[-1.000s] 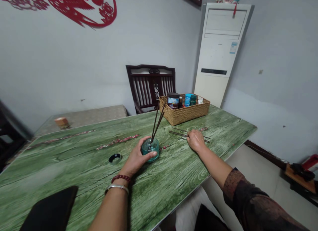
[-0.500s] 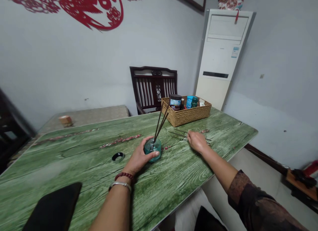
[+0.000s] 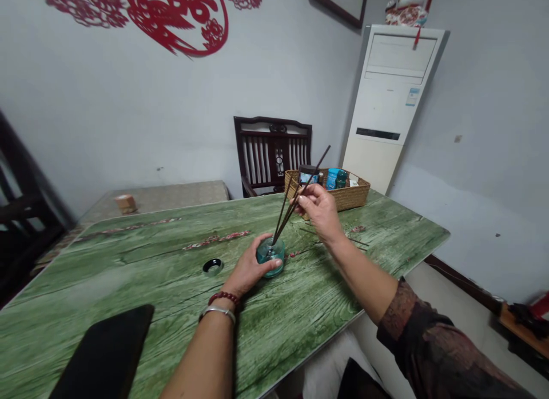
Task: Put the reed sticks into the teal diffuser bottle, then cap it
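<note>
My left hand [image 3: 254,265] is wrapped around a teal glass reed diffuser bottle [image 3: 271,266] standing on the green table. Thin dark reed sticks [image 3: 282,211] lean out of its mouth to the right. Above and right of the bottle, my right hand [image 3: 316,209] pinches a dark reed stick [image 3: 323,155], tilted, its upper end rising past my fingers. Its lower end runs in among the other sticks, and I cannot tell if it is inside the bottle. Another loose stick [image 3: 358,241] lies on the table under my right wrist. A black ring-shaped cap [image 3: 213,266] rests left of the bottle.
A woven basket [image 3: 352,197] with jars and bottles stands behind my right hand. A black flat object [image 3: 105,353] lies at the near left of the green table [image 3: 171,284]. A dark wooden chair [image 3: 274,153] is behind the table, and a white air conditioner [image 3: 392,102] beyond.
My right hand has lifted a reed stick from the table and brought it up and left to the sticks in the bottle. My left hand still holds the bottle. The view has shifted slightly.
</note>
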A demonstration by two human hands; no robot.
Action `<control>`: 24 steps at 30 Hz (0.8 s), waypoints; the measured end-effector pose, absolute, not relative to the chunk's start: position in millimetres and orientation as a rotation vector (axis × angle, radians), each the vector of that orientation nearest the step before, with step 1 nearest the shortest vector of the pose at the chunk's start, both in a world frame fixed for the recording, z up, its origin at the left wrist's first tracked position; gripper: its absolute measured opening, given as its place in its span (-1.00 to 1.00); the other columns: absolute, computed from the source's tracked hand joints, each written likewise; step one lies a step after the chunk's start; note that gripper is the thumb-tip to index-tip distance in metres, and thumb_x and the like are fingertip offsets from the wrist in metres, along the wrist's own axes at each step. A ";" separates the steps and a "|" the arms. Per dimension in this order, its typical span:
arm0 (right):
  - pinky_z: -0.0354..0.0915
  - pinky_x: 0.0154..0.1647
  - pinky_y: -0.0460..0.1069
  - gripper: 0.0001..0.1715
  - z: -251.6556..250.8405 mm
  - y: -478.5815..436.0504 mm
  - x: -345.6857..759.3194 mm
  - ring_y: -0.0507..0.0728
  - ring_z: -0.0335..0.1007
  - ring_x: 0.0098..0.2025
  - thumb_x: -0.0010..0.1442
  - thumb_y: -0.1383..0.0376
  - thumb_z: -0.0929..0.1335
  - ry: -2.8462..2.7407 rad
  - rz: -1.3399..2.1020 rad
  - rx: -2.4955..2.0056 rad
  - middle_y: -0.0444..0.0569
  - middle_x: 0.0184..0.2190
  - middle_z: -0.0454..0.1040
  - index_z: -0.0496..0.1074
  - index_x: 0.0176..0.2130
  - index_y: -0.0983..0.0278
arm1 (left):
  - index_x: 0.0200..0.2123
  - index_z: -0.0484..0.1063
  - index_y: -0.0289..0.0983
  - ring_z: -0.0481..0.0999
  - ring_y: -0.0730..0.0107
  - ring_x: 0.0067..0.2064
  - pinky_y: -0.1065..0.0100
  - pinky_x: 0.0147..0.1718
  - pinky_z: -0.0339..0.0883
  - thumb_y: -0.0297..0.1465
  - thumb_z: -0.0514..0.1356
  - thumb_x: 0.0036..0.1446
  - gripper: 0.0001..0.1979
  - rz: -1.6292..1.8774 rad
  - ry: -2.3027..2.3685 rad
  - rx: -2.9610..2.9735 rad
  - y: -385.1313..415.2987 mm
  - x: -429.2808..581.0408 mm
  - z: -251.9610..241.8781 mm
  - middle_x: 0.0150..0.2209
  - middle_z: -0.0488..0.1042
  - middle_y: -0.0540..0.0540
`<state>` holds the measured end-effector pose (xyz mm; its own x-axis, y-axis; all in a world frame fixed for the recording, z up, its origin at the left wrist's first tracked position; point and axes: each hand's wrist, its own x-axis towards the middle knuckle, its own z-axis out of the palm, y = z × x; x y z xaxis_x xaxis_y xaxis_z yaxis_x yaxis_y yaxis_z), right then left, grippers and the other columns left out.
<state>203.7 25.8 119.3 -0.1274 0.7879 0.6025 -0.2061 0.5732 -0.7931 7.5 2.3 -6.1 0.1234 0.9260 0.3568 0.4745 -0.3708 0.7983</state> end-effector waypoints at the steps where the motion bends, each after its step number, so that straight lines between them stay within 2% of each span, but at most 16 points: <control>1: 0.35 -0.45 -0.12 -0.68 118.6 28.0 198.4 -0.01 0.41 -0.44 0.08 0.08 0.42 -1.473 0.916 -0.528 -0.16 -0.40 0.49 0.33 -0.28 0.21 | 0.17 0.24 -0.26 0.47 0.05 0.09 0.05 0.13 0.28 -0.10 0.32 -0.07 -0.24 1.187 1.344 1.904 2.7 7.4 -6.5 0.08 0.46 -0.21; 10: 0.35 -0.43 -0.09 -0.83 97.6 41.5 176.4 0.01 0.36 -0.47 0.07 0.19 0.38 -1.599 0.854 -0.619 -0.19 -0.46 0.44 0.36 -0.34 0.22 | 0.16 0.26 -0.27 0.46 0.01 0.11 0.02 0.12 0.28 -0.13 0.35 -0.10 -0.24 1.199 1.338 1.883 2.4 8.1 -5.9 0.08 0.47 -0.22; 15: 0.34 -0.27 -0.04 -0.91 88.1 38.6 176.9 0.06 0.41 -0.38 0.06 0.26 0.41 -1.758 0.633 -0.784 -0.15 -0.45 0.51 0.47 -0.38 0.25 | 0.17 0.24 -0.26 0.44 -0.01 0.12 0.00 0.13 0.27 -0.11 0.34 -0.10 -0.22 1.168 1.354 1.890 4.0 7.6 -7.1 0.07 0.47 -0.21; 20: 0.33 -0.21 -0.04 -0.79 90.8 28.2 199.2 0.05 0.43 -0.38 0.10 0.30 0.38 -1.853 0.493 -0.840 -0.12 -0.34 0.58 0.55 -0.21 0.24 | 0.16 0.25 -0.25 0.47 0.02 0.09 0.05 0.11 0.29 -0.08 0.34 -0.10 -0.22 1.174 1.356 1.894 5.0 6.5 -8.1 0.06 0.48 -0.20; 24: 0.33 -0.25 -0.06 -0.76 87.8 33.7 242.4 0.06 0.44 -0.36 0.11 0.31 0.35 -1.769 0.362 -0.925 -0.11 -0.31 0.59 0.54 -0.19 0.24 | 0.18 0.23 -0.23 0.48 0.02 0.08 0.02 0.13 0.28 -0.10 0.34 -0.09 -0.23 1.155 1.369 1.881 4.2 6.4 -6.9 0.07 0.47 -0.20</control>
